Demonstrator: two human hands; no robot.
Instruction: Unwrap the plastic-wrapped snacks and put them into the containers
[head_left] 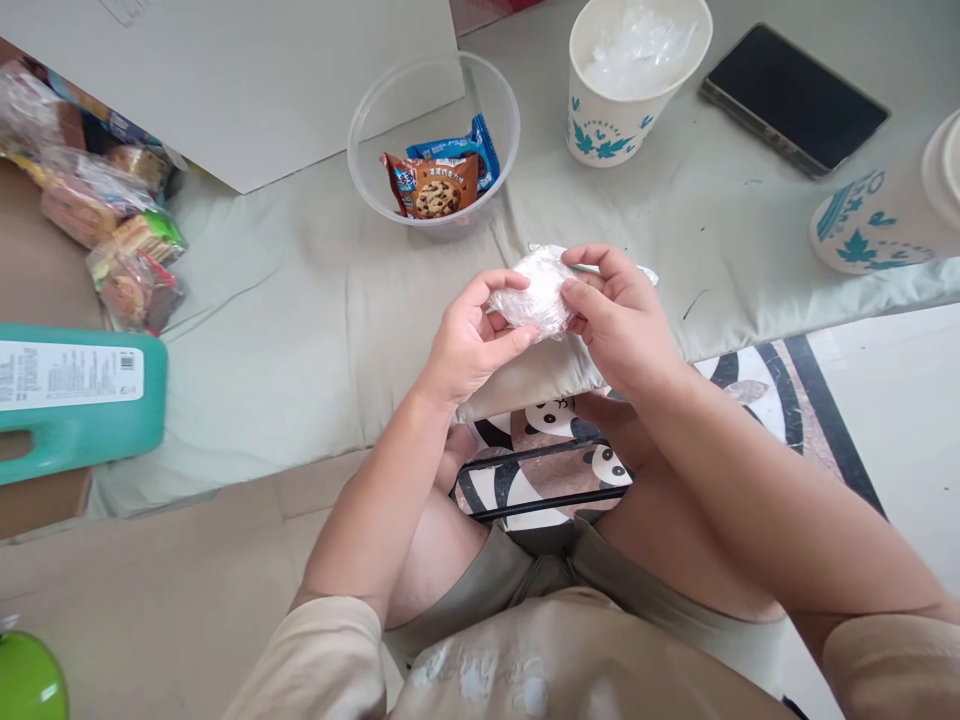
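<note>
Between both hands is a crumpled bundle of clear plastic film (541, 290), whitish and shiny in its middle. My left hand (480, 335) pinches its left side, fingers behind and thumb in front. On its right edge, my right hand (611, 310) grips with thumb and fingers. Part of a thin, pale flat item (646, 273) shows behind the right hand; its kind cannot be made out. Beyond the hands stands a clear plastic bowl (360, 185) holding a brown cookie packet (439, 190) and a blue packet (484, 150).
A paper cup (604, 125) with clear plastic film inside stands at the back, beside a dark phone (799, 95). More paper cups (874, 225) lie at right. Wrapped snacks (120, 220), a white box panel (300, 80) and a teal container (90, 425) occupy the left.
</note>
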